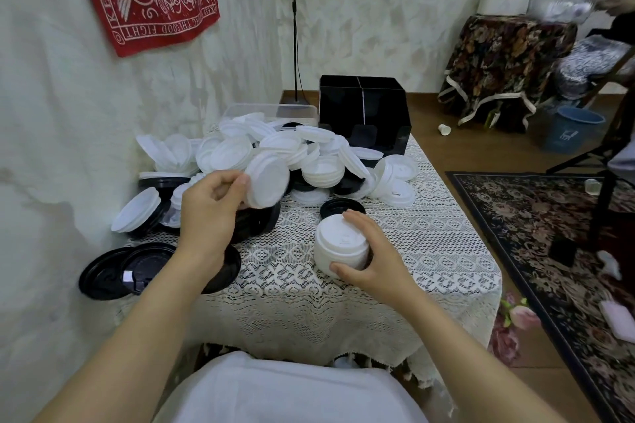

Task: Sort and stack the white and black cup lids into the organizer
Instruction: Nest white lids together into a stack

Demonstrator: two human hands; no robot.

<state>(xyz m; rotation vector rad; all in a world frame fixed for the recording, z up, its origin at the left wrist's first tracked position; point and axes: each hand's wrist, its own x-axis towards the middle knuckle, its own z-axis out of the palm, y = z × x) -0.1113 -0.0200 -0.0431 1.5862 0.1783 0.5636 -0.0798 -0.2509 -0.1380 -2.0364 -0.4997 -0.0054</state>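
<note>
Your hands are both occupied. Your left hand (213, 206) pinches a white lid (268, 182) by its rim between thumb and fingertips and holds it tilted on edge. Your right hand (372, 251) curls round a short stack of white lids (338, 244), thumb on the near side and fingers over the far side.

The stack stands on the counter (429, 233), and your grip looks meant to keep it square and steady so the next lid can nest on top. The pinched lid sits between the heap and that stack, which suggests you are building one colour into a column before carrying it over.

Just beyond your left hand lies the loose heap of white lids (275, 151), with black ones buried under it. A single black lid (342, 208) lies flat just behind your right fingers, and more black lids (113, 271) lie beside your left forearm at the counter's edge.

Well beyond both hands stands the black organizer (364, 113), divided into compartments. Its interior is too dark to tell whether anything is in it, though no white shows. Beyond your left hand, behind the heap, is a clear tub (268, 110). I cannot tell what it contains.
</note>
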